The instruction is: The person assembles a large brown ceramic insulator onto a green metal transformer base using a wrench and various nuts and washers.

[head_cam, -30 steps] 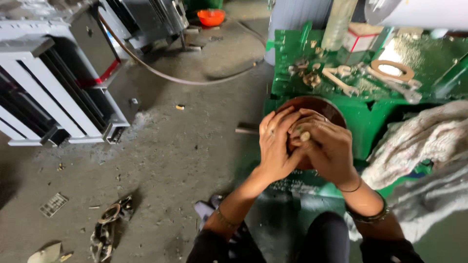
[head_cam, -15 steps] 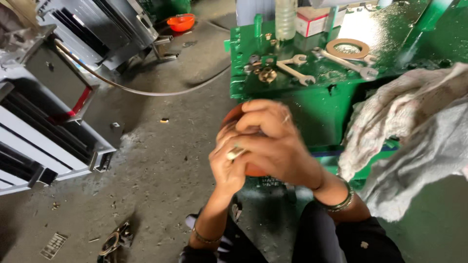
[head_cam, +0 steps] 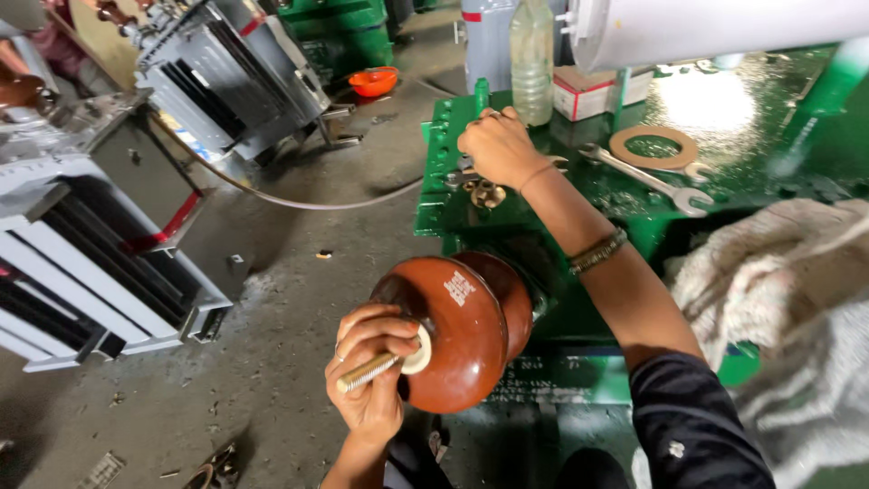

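My left hand [head_cam: 371, 380] grips a glossy brown ceramic insulator [head_cam: 466, 330] at its near end, fingers around a brass threaded stud [head_cam: 367, 371] that sticks out through a white washer. My right hand [head_cam: 496, 145] is stretched forward onto the green metal top [head_cam: 769, 154], fingers curled down over small brass nuts and washers [head_cam: 487, 193] near the top's left edge. What the fingers pinch, if anything, is hidden.
On the green top lie an open-ended spanner [head_cam: 647, 178], a tan ring gasket [head_cam: 654, 147], a plastic bottle [head_cam: 530, 59] and a small box [head_cam: 587, 91]. A white rag [head_cam: 778, 299] hangs at right. Grey finned transformer tanks [head_cam: 109, 244] and a cable [head_cam: 299, 201] stand left on the concrete floor.
Both hands were clasped together on the insulator's end. Now my right hand has let go and reached forward to the small parts on the green top; my left hand alone holds the insulator.
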